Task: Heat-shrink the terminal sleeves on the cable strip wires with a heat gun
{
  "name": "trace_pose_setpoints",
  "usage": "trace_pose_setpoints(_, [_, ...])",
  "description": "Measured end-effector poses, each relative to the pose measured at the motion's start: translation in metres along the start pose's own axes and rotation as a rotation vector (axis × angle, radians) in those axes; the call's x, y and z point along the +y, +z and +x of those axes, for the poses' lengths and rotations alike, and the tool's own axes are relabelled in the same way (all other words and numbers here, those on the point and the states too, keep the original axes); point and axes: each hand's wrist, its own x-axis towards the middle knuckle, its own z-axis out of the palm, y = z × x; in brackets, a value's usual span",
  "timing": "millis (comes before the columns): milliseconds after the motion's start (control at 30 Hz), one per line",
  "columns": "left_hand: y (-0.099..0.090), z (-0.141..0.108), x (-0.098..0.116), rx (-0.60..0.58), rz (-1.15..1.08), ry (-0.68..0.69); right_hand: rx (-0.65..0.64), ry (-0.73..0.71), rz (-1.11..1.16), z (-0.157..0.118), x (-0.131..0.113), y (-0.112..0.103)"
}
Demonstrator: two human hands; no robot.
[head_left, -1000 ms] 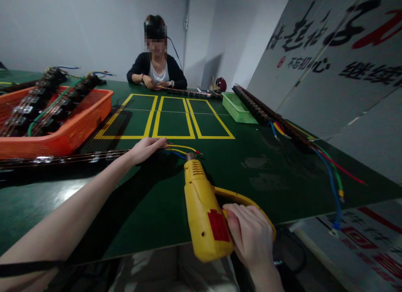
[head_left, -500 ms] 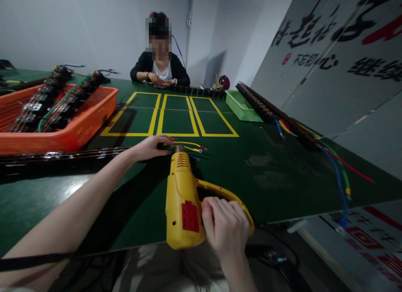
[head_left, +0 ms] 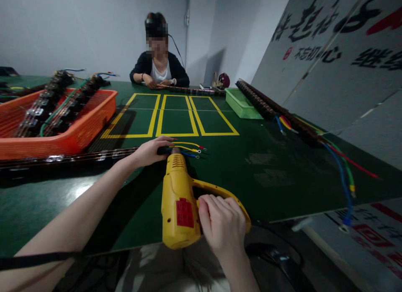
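Note:
My right hand (head_left: 222, 223) is wrapped round the handle of a yellow heat gun (head_left: 179, 195) with a red label on its body. Its nozzle (head_left: 176, 150) points away from me, close to a black sleeve at the end of a wire bundle. My left hand (head_left: 152, 151) is closed round that bundle; its fingertips are partly hidden. Yellow and blue wires (head_left: 190, 149) with ring terminals stick out to the right of my fingers. Leftward from my hand runs a long dark assembly (head_left: 103, 156) with copper-coloured rods, lying on the green table (head_left: 226, 166).
An orange basket (head_left: 72, 143) holding similar dark assemblies stands at the left. Across the table sits a co-worker (head_left: 160, 70). At the right are a green basket (head_left: 240, 103) and assemblies whose wires (head_left: 341, 179) hang over the edge. Yellow tape rectangles (head_left: 177, 135) mark the tabletop.
The heat gun and my right hand have shifted slightly left. The nozzle sits a little nearer the sleeve, and more of the blue wires shows. My left hand still grips the bundle.

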Motion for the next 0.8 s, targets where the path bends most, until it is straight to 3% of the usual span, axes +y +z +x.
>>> trace_pose_setpoints(433, [0.003,0.0,0.001,0.053,0.008,-0.038,0.048,-0.037,-0.077,-0.008,0.05,-0.028])
trace_pose_setpoints(600, [0.004,0.0,0.001,0.065,0.005,-0.055,0.074,-0.03,-0.093,-0.008,0.045,-0.024])
trace_pose_setpoints(800, [0.005,0.0,0.002,0.068,0.027,-0.052,0.084,-0.007,-0.087,-0.006,0.021,-0.006])
